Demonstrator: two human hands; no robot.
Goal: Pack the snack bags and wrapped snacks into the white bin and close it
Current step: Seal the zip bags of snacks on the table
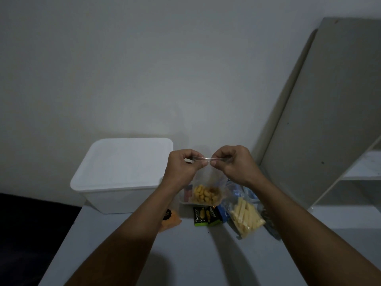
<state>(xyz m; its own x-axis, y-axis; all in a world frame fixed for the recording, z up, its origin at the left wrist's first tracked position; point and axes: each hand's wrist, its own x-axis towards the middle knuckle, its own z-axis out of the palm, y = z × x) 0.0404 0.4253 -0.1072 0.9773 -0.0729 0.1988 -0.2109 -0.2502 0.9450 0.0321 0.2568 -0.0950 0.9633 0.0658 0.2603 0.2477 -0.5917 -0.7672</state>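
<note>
I hold a clear snack bag [207,189] with yellow puffed snacks in its bottom, lifted above the table. My left hand [182,168] and my right hand [233,165] both pinch its top strip, side by side. The white bin [121,176] stands to the left against the wall with its lid on. Below the bag lie a bag of pale sticks [247,218], two green and black wrapped snacks [206,216], an orange snack bag [171,220] partly hidden by my left forearm, and blue packets [223,212].
The things rest on a pale table [185,256] set against a plain wall. A grey board [321,112] leans at the right beside white shelving [358,172]. A small tray [185,198] sits behind the held bag. Dark floor lies at the left.
</note>
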